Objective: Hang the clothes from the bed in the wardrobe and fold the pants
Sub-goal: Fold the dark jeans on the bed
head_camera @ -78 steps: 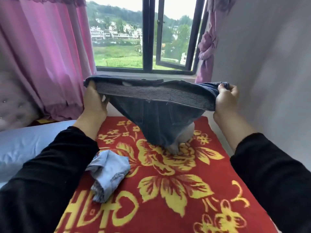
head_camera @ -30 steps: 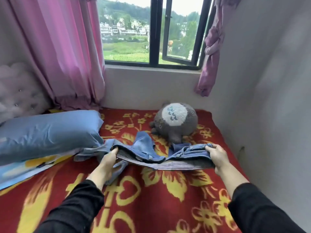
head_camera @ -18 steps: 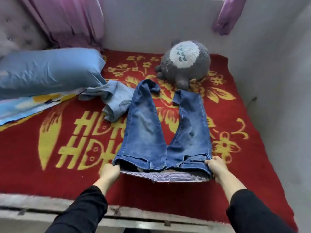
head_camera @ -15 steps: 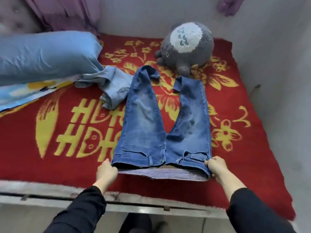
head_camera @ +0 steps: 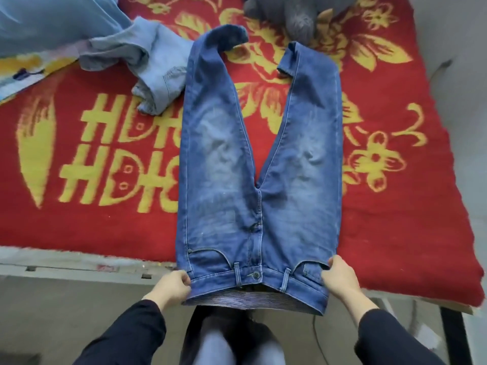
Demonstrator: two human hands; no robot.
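Note:
A pair of blue jeans [head_camera: 218, 185] lies spread front-up on the red and yellow blanket [head_camera: 87, 225], legs pointing away from me. The waistband hangs past the bed's front edge. My left hand [head_camera: 172, 285] grips the left end of the waistband. My right hand [head_camera: 341, 279] grips the right end. A crumpled light blue garment [head_camera: 147, 61] lies left of the jeans' left leg, touching it.
A grey plush toy [head_camera: 295, 14] sits at the far end, just beyond the jeans' hems. A blue pillow [head_camera: 47, 19] lies at the far left. The grey bed frame [head_camera: 66, 267] runs along the front edge, a dark post [head_camera: 452, 335] at the right.
The jeans came down from in front of the window and were laid flat on the blanket. Both hands then pulled the waistband toward me, past the bed's front edge.

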